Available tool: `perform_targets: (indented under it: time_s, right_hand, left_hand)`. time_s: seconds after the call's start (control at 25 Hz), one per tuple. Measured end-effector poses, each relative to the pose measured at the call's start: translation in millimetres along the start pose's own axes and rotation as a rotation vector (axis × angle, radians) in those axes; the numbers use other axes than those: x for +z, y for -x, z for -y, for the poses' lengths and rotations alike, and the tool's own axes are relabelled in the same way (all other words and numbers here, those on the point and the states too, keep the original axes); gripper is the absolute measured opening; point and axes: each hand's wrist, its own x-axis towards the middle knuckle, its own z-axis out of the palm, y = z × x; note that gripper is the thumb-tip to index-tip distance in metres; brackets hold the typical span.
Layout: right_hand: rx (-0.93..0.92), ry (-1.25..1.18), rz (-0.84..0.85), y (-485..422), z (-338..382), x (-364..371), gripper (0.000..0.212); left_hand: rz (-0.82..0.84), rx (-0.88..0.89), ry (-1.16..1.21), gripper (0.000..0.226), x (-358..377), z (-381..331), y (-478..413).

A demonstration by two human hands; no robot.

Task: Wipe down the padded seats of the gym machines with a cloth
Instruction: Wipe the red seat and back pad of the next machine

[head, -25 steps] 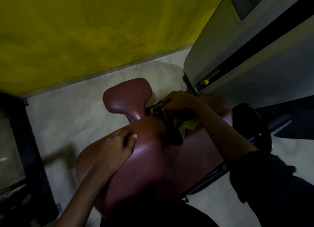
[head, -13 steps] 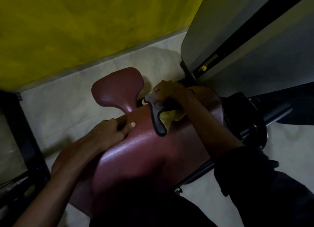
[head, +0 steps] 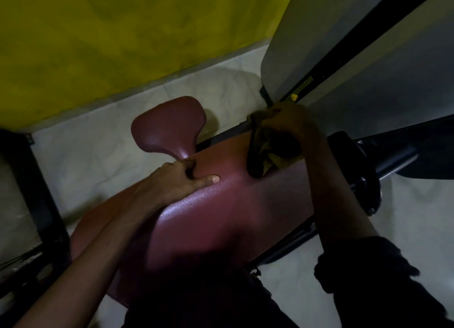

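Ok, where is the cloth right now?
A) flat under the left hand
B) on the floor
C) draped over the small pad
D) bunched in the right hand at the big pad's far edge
D: the right hand grips the dark cloth against the far edge of the maroon pad; the left hand rests on the pad with no cloth.
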Motion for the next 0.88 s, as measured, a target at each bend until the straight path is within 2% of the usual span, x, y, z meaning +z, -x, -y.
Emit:
perform_targets:
  time_s: [0.16,0.28,0.36,0.48,0.56,0.64,0.76,0.88]
  right_hand:
    - [0.049,-0.067,-0.052,2,-4,-9,0.046]
    - [0.048,-0.155,-0.126,16,-13,-5,0.045]
    - [0.046,-0.317,-0.222,28,-36,5,0.051]
    - [0.018,-0.407,-0.277,40,-70,17,0.058]
    - [0.036,-0.523,-0.302,33,-76,14,0.050]
    - [0.061,-0.612,-0.296,29,-75,7,0.030]
    - [0.060,-0.561,-0.339,49,-66,4,0.036]
    - [0.106,-0.438,-0.460,71,-68,24,0.045]
  left_hand:
    - [0.005,0.041,0.023,0.087,-5,-10,1]
    - [-0.023,0.165,-0.018,0.079,-2,-31,-5]
    - [-0.027,0.207,-0.098,0.082,2,-41,-10]
    - [-0.027,0.188,-0.120,0.089,2,-44,-12]
    - [-0.025,0.168,-0.111,0.089,-2,-46,-11]
    - [-0.020,0.146,-0.076,0.090,-2,-47,-10]
    - [-0.047,0.102,-0.036,0.100,2,-46,-5]
    - [-0.084,0.095,-0.049,0.104,7,-43,3]
